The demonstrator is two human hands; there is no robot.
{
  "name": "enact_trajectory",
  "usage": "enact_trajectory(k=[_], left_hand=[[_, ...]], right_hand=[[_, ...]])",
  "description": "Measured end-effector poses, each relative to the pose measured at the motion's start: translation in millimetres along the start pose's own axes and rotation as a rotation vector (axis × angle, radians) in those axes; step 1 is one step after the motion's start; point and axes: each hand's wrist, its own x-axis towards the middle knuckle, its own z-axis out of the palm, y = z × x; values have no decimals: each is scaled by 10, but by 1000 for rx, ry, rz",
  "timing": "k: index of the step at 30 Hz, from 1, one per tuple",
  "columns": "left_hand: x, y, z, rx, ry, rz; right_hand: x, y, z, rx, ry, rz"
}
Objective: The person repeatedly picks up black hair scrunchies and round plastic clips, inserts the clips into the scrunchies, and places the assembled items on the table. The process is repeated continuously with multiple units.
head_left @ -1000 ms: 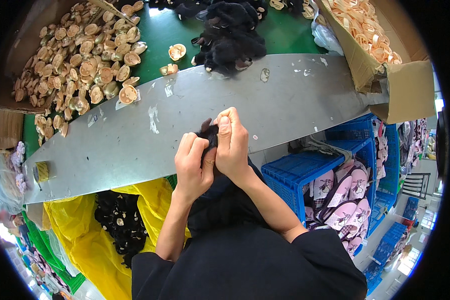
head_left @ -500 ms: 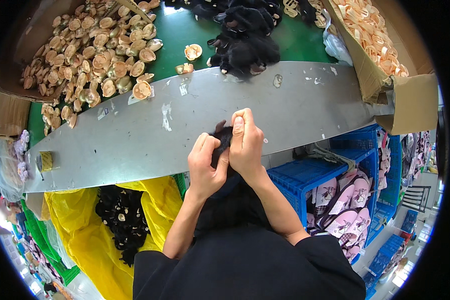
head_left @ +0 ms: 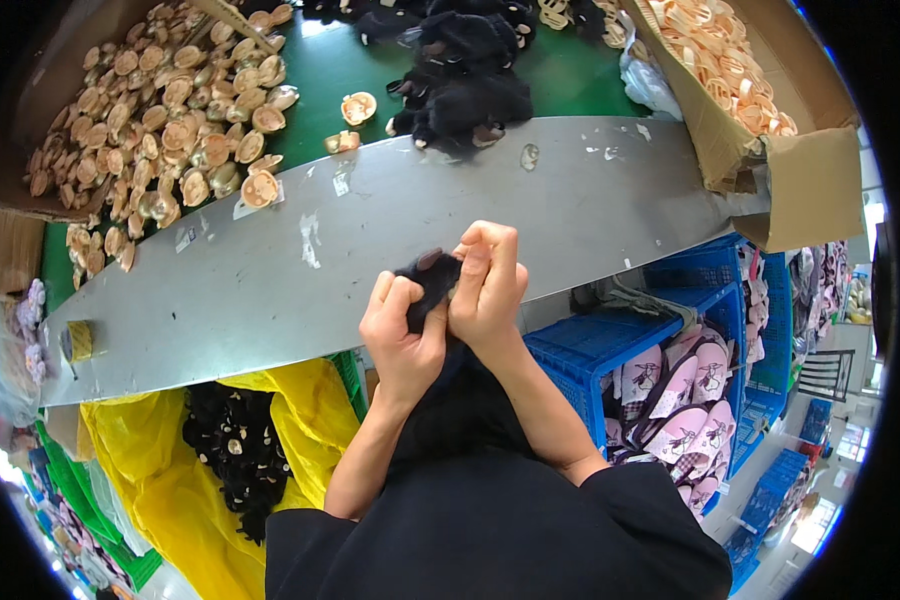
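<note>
Black plush piece (head_left: pixel 427 288) — pinched two-handed
We find left hand (head_left: pixel 402 340) and right hand (head_left: pixel 490 300) gripping it over the tabletop (head_left: pixel 590 210); its brown flap (head_left: pixel 430 260) has tipped from upright — turning, we judge.

The small black plush piece (head_left: pixel 433 284) looks matt and fuzzy, much like the soft black plush pile (head_left: pixel 475 95), while the long grey metal tabletop (head_left: pixel 370 215) shows a smooth, dull sheen marred by scuffs and whitish flaky patches. The round beige plastic shells (head_left: pixel 178 133) are smooth inside with shiny metallic-gold outer faces, and the torn brown cardboard box (head_left: pixel 815 190) is matt and rough-edged around smooth cream plastic pieces (head_left: pixel 725 65). Below, the yellow plastic sheeting (head_left: pixel 150 470) is crinkled and glossy, the blue latticed crate (head_left: pixel 600 345) hard plastic, the pink printed slippers (head_left: pixel 710 372) soft-looking cloth.
</note>
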Motion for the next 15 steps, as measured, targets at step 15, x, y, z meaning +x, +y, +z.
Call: enact_trajectory(k=[15], left_hand=[[119, -198, -227, 154, 164, 41]], right_hand=[[-9, -193, -5, 30, -141, -191]])
